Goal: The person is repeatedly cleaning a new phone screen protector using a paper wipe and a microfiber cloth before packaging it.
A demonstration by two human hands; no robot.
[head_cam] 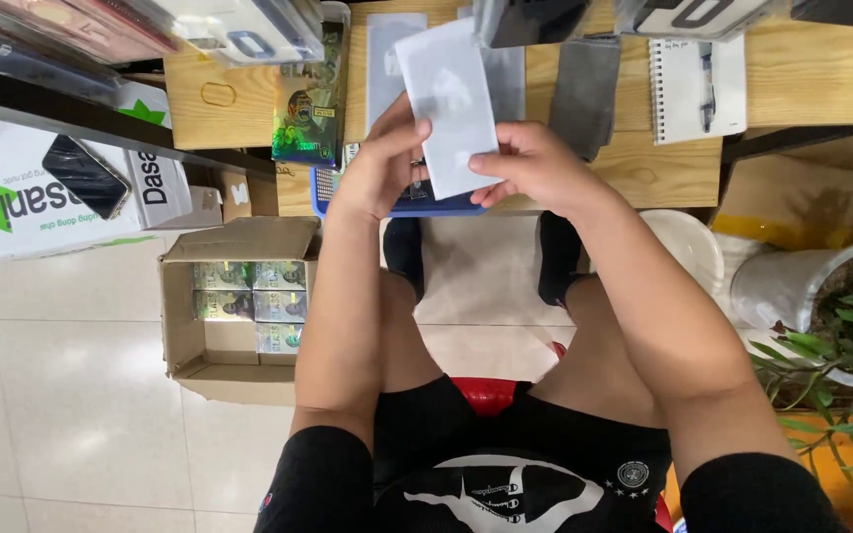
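I'm holding a white flat sleeve (446,104) in both hands, left hand (387,163) and right hand (535,163) pinching its edges, above the wooden desk (663,168). I'm sitting over a pale tiled floor (71,395); open cardboard box (239,306) on my left, potted plant (851,326) on my right.

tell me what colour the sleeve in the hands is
White, slightly translucent: the sleeve held by both hands, seen best in the head view.

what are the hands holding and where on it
Both hands hold one flat white rectangular sheet, probably a screen protector. The left hand grips its lower left edge; the right hand pinches its lower right corner.
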